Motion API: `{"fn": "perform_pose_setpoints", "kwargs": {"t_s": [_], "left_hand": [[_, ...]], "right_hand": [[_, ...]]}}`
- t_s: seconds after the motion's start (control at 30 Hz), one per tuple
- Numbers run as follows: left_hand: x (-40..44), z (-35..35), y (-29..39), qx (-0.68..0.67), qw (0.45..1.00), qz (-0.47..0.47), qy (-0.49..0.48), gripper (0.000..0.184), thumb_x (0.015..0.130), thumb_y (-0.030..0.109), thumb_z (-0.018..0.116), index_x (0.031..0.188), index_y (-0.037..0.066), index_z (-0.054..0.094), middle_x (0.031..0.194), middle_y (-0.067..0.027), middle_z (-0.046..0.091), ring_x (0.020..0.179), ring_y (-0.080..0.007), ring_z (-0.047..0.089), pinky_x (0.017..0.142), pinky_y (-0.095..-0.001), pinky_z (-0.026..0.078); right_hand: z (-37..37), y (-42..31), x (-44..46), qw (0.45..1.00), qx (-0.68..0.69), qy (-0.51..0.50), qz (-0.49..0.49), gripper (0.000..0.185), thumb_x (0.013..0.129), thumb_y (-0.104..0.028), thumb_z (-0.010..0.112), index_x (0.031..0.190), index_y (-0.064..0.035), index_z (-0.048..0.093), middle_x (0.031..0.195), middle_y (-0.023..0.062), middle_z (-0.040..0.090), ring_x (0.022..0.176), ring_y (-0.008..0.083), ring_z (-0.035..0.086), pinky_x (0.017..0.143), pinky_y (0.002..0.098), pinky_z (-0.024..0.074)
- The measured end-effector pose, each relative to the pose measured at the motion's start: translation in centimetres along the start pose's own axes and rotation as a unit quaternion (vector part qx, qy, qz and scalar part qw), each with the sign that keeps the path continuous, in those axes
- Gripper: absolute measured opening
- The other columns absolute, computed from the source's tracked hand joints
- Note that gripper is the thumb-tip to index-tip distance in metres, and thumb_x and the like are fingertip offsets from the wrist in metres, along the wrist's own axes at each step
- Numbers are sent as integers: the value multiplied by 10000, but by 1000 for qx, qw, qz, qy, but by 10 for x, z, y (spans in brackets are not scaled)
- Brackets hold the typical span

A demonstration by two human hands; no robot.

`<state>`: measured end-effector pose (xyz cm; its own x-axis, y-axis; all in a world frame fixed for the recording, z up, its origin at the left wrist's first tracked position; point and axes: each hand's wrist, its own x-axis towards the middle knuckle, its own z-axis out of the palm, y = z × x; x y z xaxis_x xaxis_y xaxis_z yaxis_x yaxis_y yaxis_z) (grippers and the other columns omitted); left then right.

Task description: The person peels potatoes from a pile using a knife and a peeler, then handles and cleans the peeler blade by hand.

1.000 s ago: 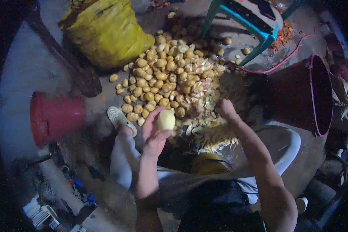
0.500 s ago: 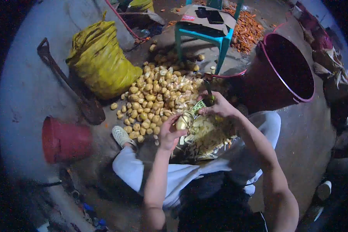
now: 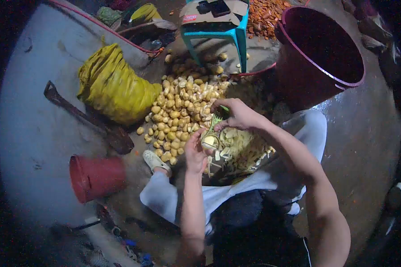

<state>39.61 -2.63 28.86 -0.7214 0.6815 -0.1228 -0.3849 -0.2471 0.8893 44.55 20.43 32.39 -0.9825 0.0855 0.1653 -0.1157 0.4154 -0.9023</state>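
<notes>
My left hand [image 3: 196, 151] is wrapped round a pale, partly peeled potato [image 3: 209, 141] just above my lap. My right hand [image 3: 238, 115] grips a green peeler [image 3: 216, 120], whose loop-shaped end lies over the potato's upper side. The fingers of both hands almost meet there. Under the hands and to the right lies a heap of pale peelings [image 3: 243, 144]. Beyond them spreads a large pile of potatoes [image 3: 173, 120], mostly brown-yellow, with some paler ones toward its right side.
A yellow sack [image 3: 116, 84] leans beside the pile, near a shovel [image 3: 82, 113]. A small red bucket [image 3: 102, 175] lies at left. At right stands a large dark red tub [image 3: 303, 71]. Behind is a teal stool [image 3: 240, 44] bearing cardboard, with orange pieces [image 3: 265, 18] on the floor.
The whole view has shifted with my head. My right hand and the peeler have come closer to my left hand, and the peeler's end sits lower over the potato.
</notes>
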Motion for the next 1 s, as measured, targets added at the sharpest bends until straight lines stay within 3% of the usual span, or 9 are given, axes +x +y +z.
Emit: {"fn": "perform_pose_setpoints", "kwargs": {"t_s": [0.27, 0.4, 0.5, 0.6, 0.73, 0.83, 0.9, 0.93, 1.0], "left_hand": [[3, 10, 0, -64, 998, -19, 13, 794, 592, 75, 783, 1295, -47, 436, 1179, -110, 571, 1133, -241, 549, 1028, -355, 410], [8, 9, 0, -62, 997, -4, -52, 819, 561, 92, 793, 1286, -49, 439, 1200, -135, 562, 1129, -251, 552, 1033, -358, 406], [8, 15, 2, -70, 995, 14, -70, 835, 554, 121, 814, 1282, -47, 442, 1207, -148, 563, 1138, -258, 549, 1034, -361, 407], [7, 20, 6, -131, 986, 27, -104, 833, 566, 143, 831, 1279, -46, 444, 1216, -153, 562, 1159, -272, 542, 1050, -372, 401], [3, 25, 10, -157, 985, 29, -68, 852, 598, 193, 858, 1303, -33, 437, 1262, -146, 540, 1200, -284, 523, 1077, -390, 386], [3, 26, 6, -101, 994, 20, -32, 895, 601, 234, 863, 1345, -15, 431, 1284, -136, 532, 1193, -281, 517, 1068, -387, 383], [5, 14, -6, -232, 969, 57, -63, 879, 609, 237, 853, 1339, -27, 441, 1277, -143, 533, 1177, -279, 512, 1049, -365, 379], [7, 11, -5, -246, 963, 54, -97, 849, 615, 240, 848, 1320, -33, 461, 1278, -145, 532, 1167, -276, 510, 1036, -353, 379], [6, 10, -3, -240, 966, 51, -78, 817, 620, 244, 841, 1297, -42, 484, 1280, -147, 531, 1152, -272, 508, 1026, -341, 377]], "right_hand": [[-19, -9, -1, 1000, 4, 12, -2, 585, 622, -353, 869, 1036, -25, 617, 912, 164, 661, 856, 268, 635, 776, 376, 480], [-27, -24, -4, 999, 1, 21, -25, 581, 624, -342, 870, 1035, -21, 616, 900, 156, 661, 834, 257, 628, 769, 372, 481], [-40, -27, -3, 998, 17, -19, 59, 578, 615, -319, 880, 1025, -13, 612, 886, 140, 664, 821, 239, 622, 770, 367, 485], [-56, 15, 6, 990, -56, 103, 78, 550, 607, -281, 887, 1014, -26, 618, 981, 146, 660, 955, 237, 620, 859, 374, 473], [-43, -22, 3, 998, -12, 46, -44, 566, 594, -287, 885, 1031, -32, 631, 1048, 148, 663, 1037, 269, 615, 931, 372, 445], [-41, -49, -5, 997, -46, 64, -19, 573, 587, -272, 887, 1025, -10, 626, 1045, 154, 674, 1043, 261, 630, 927, 385, 453], [-49, 1, 7, 991, -48, 120, 24, 592, 573, -390, 881, 1007, -64, 643, 1004, 170, 667, 1001, 310, 634, 872, 414, 474], [-48, 28, 12, 985, 72, 84, 131, 600, 572, -401, 881, 1007, -62, 644, 1005, 175, 667, 999, 306, 631, 868, 418, 477], [-47, -1, 9, 993, 24, 91, 68, 579, 581, -337, 891, 1013, -51, 632, 1004, 151, 651, 943, 285, 624, 868, 385, 466]]}}
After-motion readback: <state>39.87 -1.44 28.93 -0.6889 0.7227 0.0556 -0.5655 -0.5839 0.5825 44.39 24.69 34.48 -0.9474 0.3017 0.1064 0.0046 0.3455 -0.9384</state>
